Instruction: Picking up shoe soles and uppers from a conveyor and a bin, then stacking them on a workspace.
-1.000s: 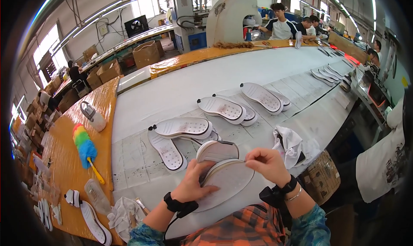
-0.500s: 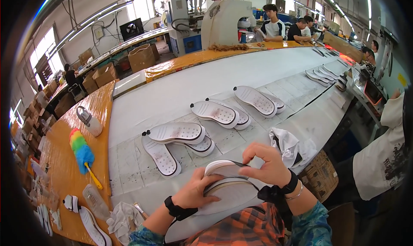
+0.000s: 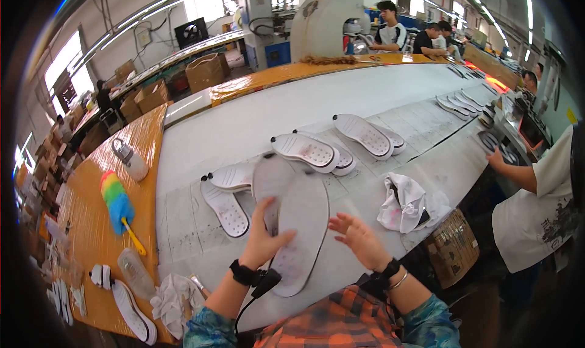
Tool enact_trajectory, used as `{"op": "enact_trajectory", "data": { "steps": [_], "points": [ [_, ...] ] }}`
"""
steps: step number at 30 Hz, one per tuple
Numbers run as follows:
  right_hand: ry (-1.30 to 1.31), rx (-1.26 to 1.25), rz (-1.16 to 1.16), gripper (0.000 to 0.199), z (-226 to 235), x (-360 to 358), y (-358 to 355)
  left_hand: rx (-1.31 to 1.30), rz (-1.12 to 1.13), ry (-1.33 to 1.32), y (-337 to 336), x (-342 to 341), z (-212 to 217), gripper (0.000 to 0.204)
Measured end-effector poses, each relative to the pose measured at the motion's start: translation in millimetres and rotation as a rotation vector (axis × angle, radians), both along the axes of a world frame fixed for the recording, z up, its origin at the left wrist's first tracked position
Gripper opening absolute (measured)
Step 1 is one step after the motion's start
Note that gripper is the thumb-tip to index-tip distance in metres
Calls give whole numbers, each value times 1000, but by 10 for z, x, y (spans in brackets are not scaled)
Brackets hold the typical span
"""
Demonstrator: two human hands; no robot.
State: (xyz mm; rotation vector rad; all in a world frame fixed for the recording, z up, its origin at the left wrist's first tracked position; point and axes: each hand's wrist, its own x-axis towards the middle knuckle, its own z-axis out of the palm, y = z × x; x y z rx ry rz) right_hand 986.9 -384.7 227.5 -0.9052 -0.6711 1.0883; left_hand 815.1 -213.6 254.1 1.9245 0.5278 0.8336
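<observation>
My left hand point(image 3: 261, 241) grips a pair of white shoe soles by their left side, thumb across the front one. The front shoe sole point(image 3: 306, 217) stands nearly upright with a smooth, faintly smudged face toward me. Behind it, the second sole point(image 3: 266, 179) shows only in part, slightly blurred. My right hand point(image 3: 361, 238) is just right of the pair, apart from it, fingers spread and holding nothing. Beyond my hands, white soles with dotted insides lie along the table: one at the left point(image 3: 225, 208), overlapping pairs point(image 3: 304, 150) in the middle and farther right point(image 3: 365, 135).
A crumpled white cloth point(image 3: 402, 202) lies to the right. On the orange-covered table at left are a rainbow duster point(image 3: 116, 202), a metal-topped bottle point(image 3: 130, 160), another sole point(image 3: 131, 311) and a rag point(image 3: 177, 299). A co-worker's arm point(image 3: 515, 171) reaches in from the right.
The soles have been raised and turned from low before me to stand nearly upright. My right hand has let go and opened. A co-worker's arm now reaches onto the table at right.
</observation>
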Motion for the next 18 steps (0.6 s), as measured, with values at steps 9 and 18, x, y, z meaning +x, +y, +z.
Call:
{"op": "enact_trajectory", "data": {
  "steps": [9,18],
  "points": [
    [558,21,140,48,-98,-108,-108,-879,-608,-310,-240,1,150,89],
    [-192,53,-81,49,-533,-108,-373,-464,-779,-154,-540,20,72,106]
  ]
}}
